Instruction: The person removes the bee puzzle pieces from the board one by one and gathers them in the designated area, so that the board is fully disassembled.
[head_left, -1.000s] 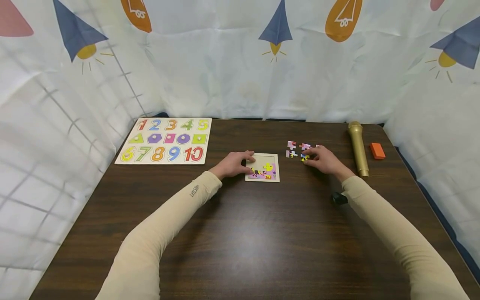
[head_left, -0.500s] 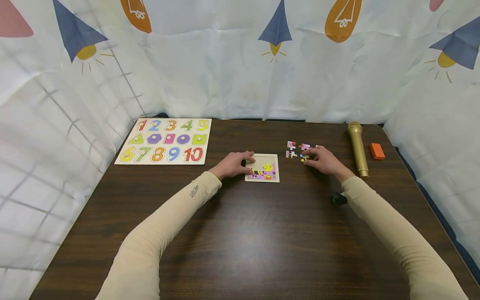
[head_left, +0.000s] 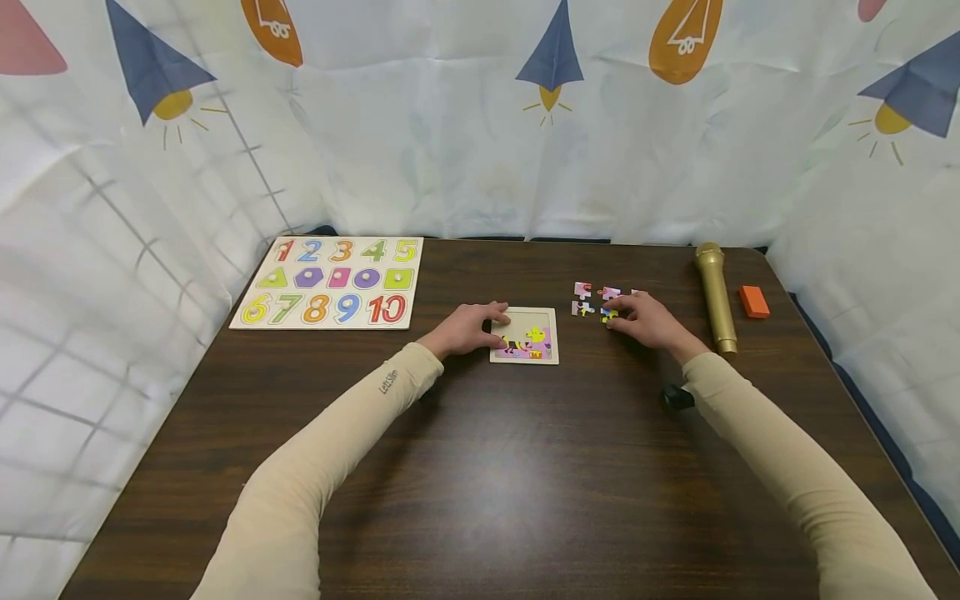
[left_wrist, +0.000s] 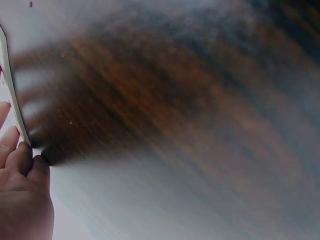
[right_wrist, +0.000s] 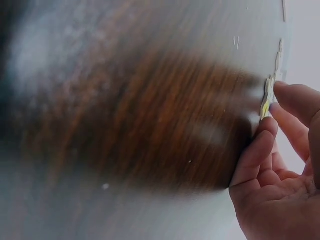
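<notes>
A small square wooden jigsaw tray point(head_left: 525, 336) lies mid-table, its lower part filled with pink and yellow picture pieces. My left hand point(head_left: 468, 328) holds its left side, thumb and a finger over the frame. In the left wrist view the fingertips point(left_wrist: 20, 155) meet the edge of the tray point(left_wrist: 14, 100). To the right, my right hand point(head_left: 645, 322) has thumb and fingers at a yellow and blue jigsaw piece point(head_left: 609, 315), pinching it on the table. That piece point(right_wrist: 265, 107) shows edge-on between the digits in the right wrist view. Several loose pieces point(head_left: 582, 291) lie beside it, one partly hidden by the hand.
A number and shape board point(head_left: 327, 283) lies at the back left. At the right stand-off lie a gold microphone point(head_left: 717, 300) and an orange block point(head_left: 754, 302). A printed white curtain point(head_left: 450, 150) encloses the table's point(head_left: 480, 483) back and sides.
</notes>
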